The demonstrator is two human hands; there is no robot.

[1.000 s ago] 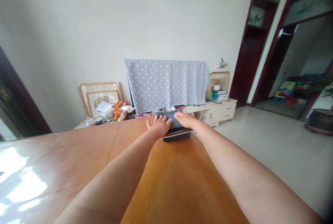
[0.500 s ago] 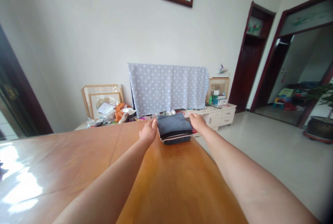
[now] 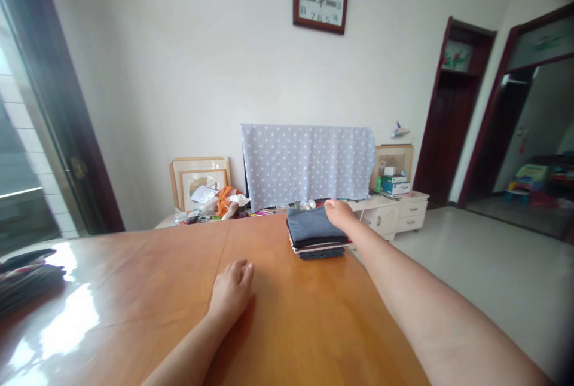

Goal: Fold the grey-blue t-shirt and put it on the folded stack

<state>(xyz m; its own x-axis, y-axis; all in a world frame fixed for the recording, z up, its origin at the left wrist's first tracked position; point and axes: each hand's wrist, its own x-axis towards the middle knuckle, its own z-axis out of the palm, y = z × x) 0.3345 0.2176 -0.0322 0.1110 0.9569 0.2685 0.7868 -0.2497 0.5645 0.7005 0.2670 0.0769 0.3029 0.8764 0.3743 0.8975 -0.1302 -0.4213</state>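
Note:
A stack of folded clothes (image 3: 314, 227) sits near the far right edge of the wooden table (image 3: 278, 314). Its top piece is dark blue-grey, with black, striped and dark layers beneath. My right hand (image 3: 339, 216) grips the stack's far right corner, thumb over the top piece; the other fingers are hidden. Nearer to me and left of the stack, my left hand (image 3: 232, 287) hovers low over the tabletop, empty, its fingers loosely apart. It is clear of the clothes.
Dark folded cloth (image 3: 31, 278) lies at the table's left edge. Beyond the table, a low white cabinet (image 3: 408, 210) carries boxes (image 3: 394, 184), framed pictures (image 3: 201, 174) and loose clutter. A dotted cloth (image 3: 309, 162) drapes over something wide. Tiled floor lies right.
My left hand has left the stack's left side and come back toward me. My right hand has shifted onto the stack's corner. The view has tilted up and turned left.

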